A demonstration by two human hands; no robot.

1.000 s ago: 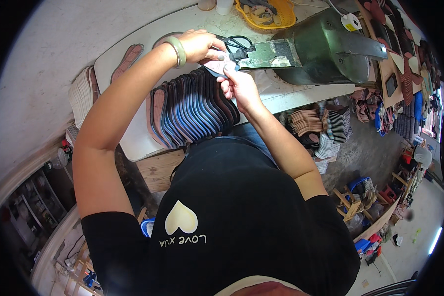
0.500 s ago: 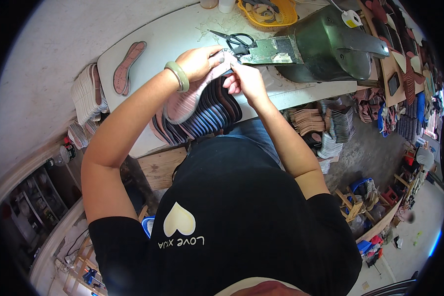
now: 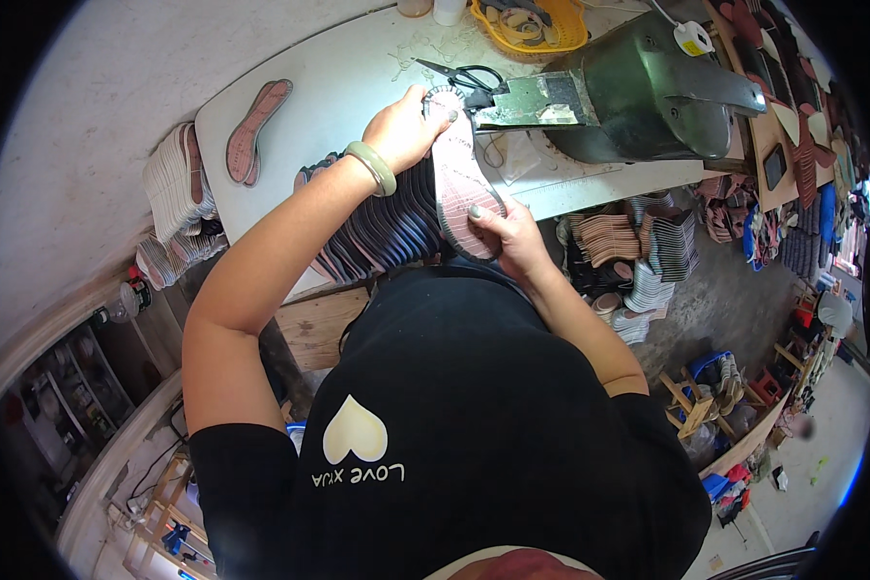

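Note:
I hold a pinkish shoe insole [image 3: 457, 179] between both hands over the white table [image 3: 358, 77]. My left hand [image 3: 401, 126], with a pale green bangle on the wrist, grips its far end. My right hand [image 3: 507, 232] pinches its near end. Under the insole lies a fanned row of dark insoles [image 3: 377, 232], spreading along the table's front edge toward my body. Black-handled scissors [image 3: 469, 77] rest on the table just beyond my left hand.
A dark green machine [image 3: 648, 92] stands at the right of the table. A single insole [image 3: 251, 130] lies at the table's left, white insole stacks [image 3: 169, 184] beside it. A yellow basket [image 3: 532, 24] sits at the back. More insole piles [image 3: 638, 256] stand on the floor at right.
The insole has been turned lengthwise and brought nearer my body. My right hand slid from the far end by the scissors to the near end; my left hand now grips the far end.

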